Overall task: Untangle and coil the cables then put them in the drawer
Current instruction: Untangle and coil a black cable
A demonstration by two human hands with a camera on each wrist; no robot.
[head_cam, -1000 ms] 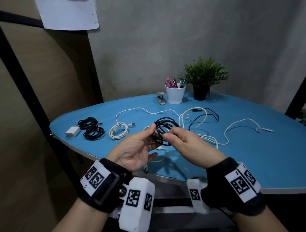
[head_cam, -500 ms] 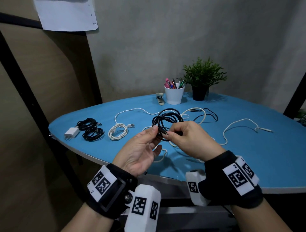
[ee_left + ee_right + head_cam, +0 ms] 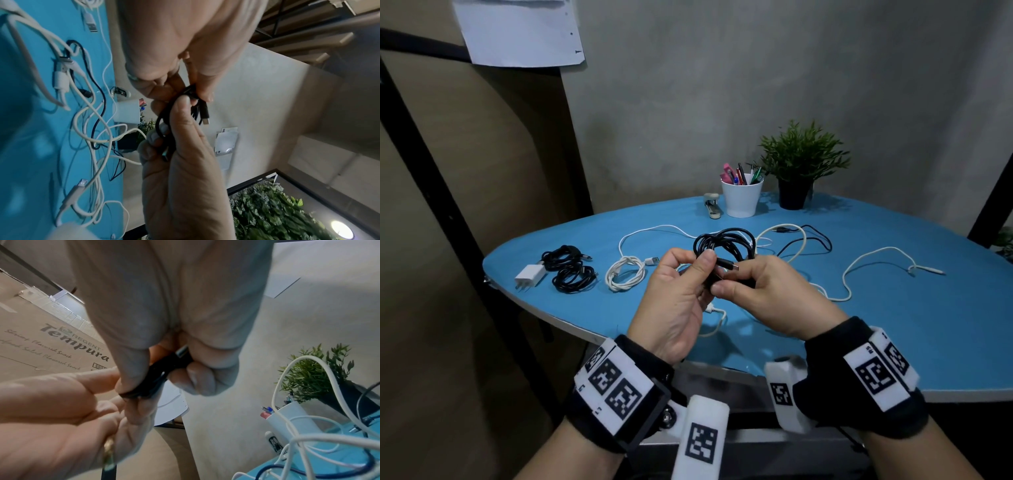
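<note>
I hold a black cable [image 3: 726, 243], wound into a small coil, above the blue table [image 3: 893, 342]. My left hand [image 3: 702, 270] pinches the bundle between thumb and fingers. My right hand [image 3: 726, 282] grips the same bundle from the right, and a plug end [image 3: 732, 265] sticks out between the two thumbs. In the left wrist view the left hand [image 3: 180, 116] grips the black cable [image 3: 161, 123] under the right hand. In the right wrist view the right hand [image 3: 156, 374] wraps around the black cable [image 3: 162, 366]. No drawer is in view.
On the table's left lie coiled black cables [image 3: 571, 270], a white charger [image 3: 530, 275] and a coiled white cable [image 3: 625, 275]. Loose white cables [image 3: 876, 260] and a loose black cable [image 3: 811, 240] sprawl behind my hands. A pen cup [image 3: 742, 198], plant [image 3: 798, 171] and stapler [image 3: 712, 205] stand at the back.
Both hands kept hold of the black coil and raised it a little. The thumbs have shifted along the bundle, and the plug end now shows between them.
</note>
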